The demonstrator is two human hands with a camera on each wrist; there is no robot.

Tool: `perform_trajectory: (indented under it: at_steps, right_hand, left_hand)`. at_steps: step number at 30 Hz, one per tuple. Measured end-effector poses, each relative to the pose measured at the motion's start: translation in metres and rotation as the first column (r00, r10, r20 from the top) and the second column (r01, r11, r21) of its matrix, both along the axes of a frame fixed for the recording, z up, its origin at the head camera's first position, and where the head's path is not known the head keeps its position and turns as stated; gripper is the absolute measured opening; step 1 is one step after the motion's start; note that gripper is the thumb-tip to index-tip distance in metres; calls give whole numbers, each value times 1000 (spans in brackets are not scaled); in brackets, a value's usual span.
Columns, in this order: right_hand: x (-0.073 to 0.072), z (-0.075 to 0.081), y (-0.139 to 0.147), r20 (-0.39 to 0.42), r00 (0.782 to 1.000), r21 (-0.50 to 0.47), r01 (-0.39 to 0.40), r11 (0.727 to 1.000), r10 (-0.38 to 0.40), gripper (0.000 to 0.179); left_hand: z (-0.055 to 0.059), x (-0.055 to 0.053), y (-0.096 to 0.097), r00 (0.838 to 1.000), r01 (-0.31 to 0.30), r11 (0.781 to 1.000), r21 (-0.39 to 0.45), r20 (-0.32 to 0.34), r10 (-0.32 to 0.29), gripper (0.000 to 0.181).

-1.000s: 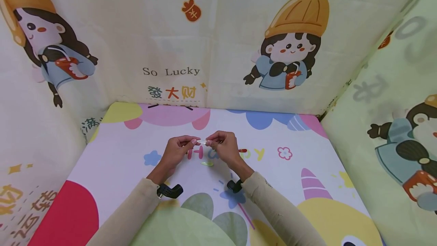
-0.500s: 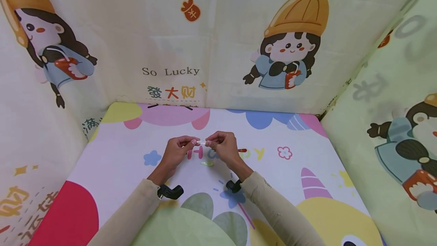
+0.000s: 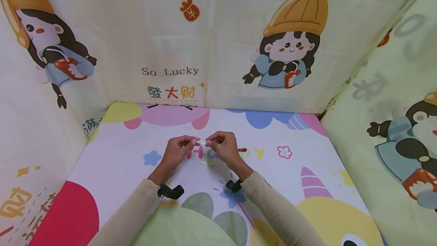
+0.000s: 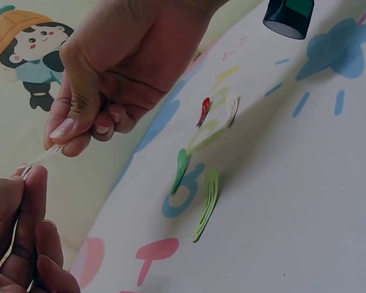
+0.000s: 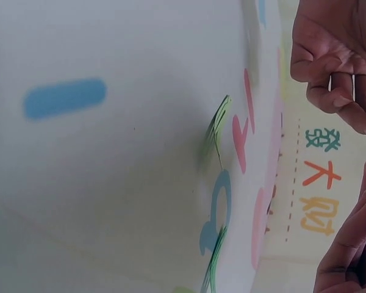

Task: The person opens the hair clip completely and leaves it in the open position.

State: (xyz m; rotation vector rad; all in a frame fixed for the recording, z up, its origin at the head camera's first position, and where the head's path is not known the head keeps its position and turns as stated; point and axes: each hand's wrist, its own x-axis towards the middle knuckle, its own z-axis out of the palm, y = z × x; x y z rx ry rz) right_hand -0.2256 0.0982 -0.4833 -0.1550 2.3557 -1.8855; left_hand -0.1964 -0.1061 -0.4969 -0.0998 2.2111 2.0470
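Observation:
A white snap hair clip (image 3: 201,142) is held up between the two hands over the table. My left hand (image 3: 175,149) pinches one end between thumb and fingers, and my right hand (image 3: 225,146) pinches the other. In the left wrist view the clip (image 4: 44,157) looks slightly parted near the left fingertips. Below on the table lie a light green hair clip (image 4: 207,204), a darker green one (image 4: 180,168), a red one (image 4: 204,112) and another white one (image 4: 233,110). The right wrist view shows the light green clip (image 5: 219,119), while the held clip is out of its frame.
The table is covered by a printed cloth (image 3: 123,162) with cartoon shapes and letters. Cream printed curtains (image 3: 232,67) stand around its back and sides. A black camera (image 3: 170,191) is strapped to the left wrist, another (image 3: 234,186) to the right.

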Motion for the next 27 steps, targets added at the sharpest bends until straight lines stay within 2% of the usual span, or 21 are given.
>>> perform_trajectory:
  at_steps: [12, 15, 18, 21, 23, 27]
  right_hand:
    - [4, 5, -4, 10, 1000, 7, -5, 1000, 5, 6]
    - [4, 5, -4, 6, 1000, 14, 0, 1000, 0, 5]
    - [3, 3, -4, -2, 1000, 18, -6, 1000, 6, 6]
    - [3, 2, -3, -7, 1000, 14, -17, 1000, 17, 7]
    - [3, 1, -3, -3, 1000, 13, -17, 1000, 17, 6]
    - [2, 0, -4, 16, 1000, 17, -9, 1000, 9, 5]
  left_hand:
    - [2, 0, 0, 999, -41, 999, -13, 35, 41, 25]
    - [2, 1, 0, 999, -33, 999, -20, 14, 34, 25]
    - [3, 2, -1, 999, -28, 998, -61, -29, 26, 24]
    - [2, 1, -1, 994, -32, 988, -150, -103, 17, 20]
    - [1, 0, -2, 986, -46, 971, -233, -167, 7, 18]
    - [2, -1, -2, 961, -96, 924, -369, -275, -10, 15]
